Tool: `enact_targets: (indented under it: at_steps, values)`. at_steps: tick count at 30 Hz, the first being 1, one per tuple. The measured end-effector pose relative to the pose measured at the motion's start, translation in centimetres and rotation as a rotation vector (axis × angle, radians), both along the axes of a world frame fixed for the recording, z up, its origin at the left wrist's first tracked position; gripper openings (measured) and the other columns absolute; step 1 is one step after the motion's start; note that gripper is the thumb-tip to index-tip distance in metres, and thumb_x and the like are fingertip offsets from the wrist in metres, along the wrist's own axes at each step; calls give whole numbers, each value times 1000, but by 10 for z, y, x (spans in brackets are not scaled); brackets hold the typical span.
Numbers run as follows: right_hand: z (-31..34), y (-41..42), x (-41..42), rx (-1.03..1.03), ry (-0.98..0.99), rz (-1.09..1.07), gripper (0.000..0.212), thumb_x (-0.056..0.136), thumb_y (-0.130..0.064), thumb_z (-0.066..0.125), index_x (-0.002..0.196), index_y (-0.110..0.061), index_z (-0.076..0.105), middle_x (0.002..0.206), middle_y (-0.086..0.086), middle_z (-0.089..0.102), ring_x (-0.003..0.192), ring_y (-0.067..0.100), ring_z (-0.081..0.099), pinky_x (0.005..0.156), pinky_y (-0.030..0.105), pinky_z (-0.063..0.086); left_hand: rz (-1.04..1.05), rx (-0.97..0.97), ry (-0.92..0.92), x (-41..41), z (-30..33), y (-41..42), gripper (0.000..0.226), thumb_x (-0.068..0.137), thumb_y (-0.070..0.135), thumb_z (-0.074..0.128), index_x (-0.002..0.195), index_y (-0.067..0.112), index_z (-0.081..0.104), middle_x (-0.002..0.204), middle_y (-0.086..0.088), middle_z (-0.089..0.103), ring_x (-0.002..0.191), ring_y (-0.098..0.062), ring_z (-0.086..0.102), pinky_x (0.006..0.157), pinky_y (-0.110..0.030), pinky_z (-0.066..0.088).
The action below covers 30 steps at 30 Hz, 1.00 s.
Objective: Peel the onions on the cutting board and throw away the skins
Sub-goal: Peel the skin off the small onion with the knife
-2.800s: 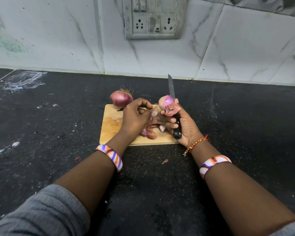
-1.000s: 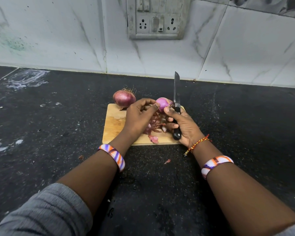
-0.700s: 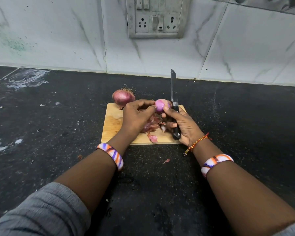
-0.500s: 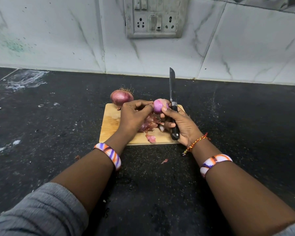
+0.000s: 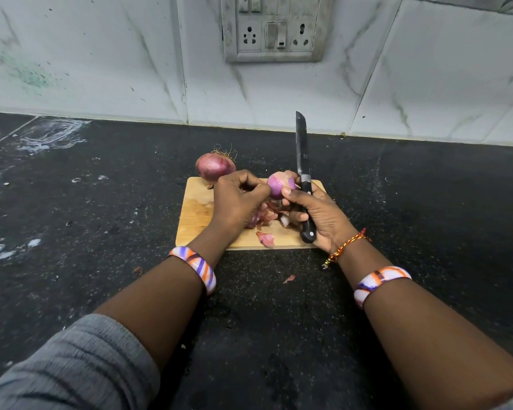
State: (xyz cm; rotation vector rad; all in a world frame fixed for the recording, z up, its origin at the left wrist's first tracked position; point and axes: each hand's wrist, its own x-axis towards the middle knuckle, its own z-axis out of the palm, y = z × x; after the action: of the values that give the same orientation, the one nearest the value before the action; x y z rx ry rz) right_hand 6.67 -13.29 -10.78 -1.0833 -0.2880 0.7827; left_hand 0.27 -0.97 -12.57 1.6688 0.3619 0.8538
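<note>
Since a few seconds ago, we have dropped the loose flap of skin and turned the half-peeled onion point(image 5: 280, 184) bare side up, above the cutting board point(image 5: 196, 214). Our left hand point(image 5: 237, 199) pinches it at the fingertips; our right hand point(image 5: 320, 214) grips the knife point(image 5: 302, 155), thumb on the onion. We should probably keep the blade pointed away and strip remaining skin with fingers only. The skins point(image 5: 264, 217) lie heaped on the board beside the unpeeled onion point(image 5: 215, 167).
</note>
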Motion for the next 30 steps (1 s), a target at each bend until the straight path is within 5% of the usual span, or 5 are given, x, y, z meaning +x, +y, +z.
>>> enact_targets:
  at_steps: [13, 15, 18, 25, 30]
  values:
    - [-3, -2, 1, 123, 83, 8, 11, 75, -15, 65, 85, -15, 64, 59, 1, 53, 35, 1, 37, 30, 12, 34, 1, -60, 121, 4, -3, 0, 21, 74, 6, 63, 57, 15, 54, 59, -15, 62, 44, -17, 48, 46, -24, 36]
    - [-5, -1, 4, 184, 127, -18, 27, 61, -29, 72, 80, -11, 64, 64, 2, 56, 39, 3, 41, 29, 10, 31, -11, -57, 120, 3, -3, 0, 17, 73, 6, 63, 59, 13, 56, 65, -18, 65, 47, -18, 49, 48, -26, 38]
    - [-8, 2, 8, 193, 149, -59, 41, 72, -39, 61, 99, -10, 51, 78, 6, 63, 40, 3, 44, 28, 9, 30, -17, 11, 103, 2, -1, -1, 16, 75, 3, 64, 64, 14, 59, 65, 0, 62, 58, -8, 53, 57, -22, 45]
    - [-4, 1, 2, 52, 76, -102, 25, 90, -24, 56, 68, -14, 61, 63, -1, 49, 39, 3, 37, 26, 12, 30, -96, -51, -7, -1, 2, -1, 20, 81, -3, 61, 79, 17, 64, 79, -4, 65, 74, -11, 60, 70, -20, 52]
    - [-4, 2, 2, 35, 59, -90, 4, 86, -14, 59, 83, -13, 56, 68, 0, 50, 44, 4, 37, 28, 12, 30, -47, -49, 25, -1, 4, -3, 12, 81, 9, 67, 92, 11, 70, 89, -7, 70, 82, -12, 63, 80, -28, 54]
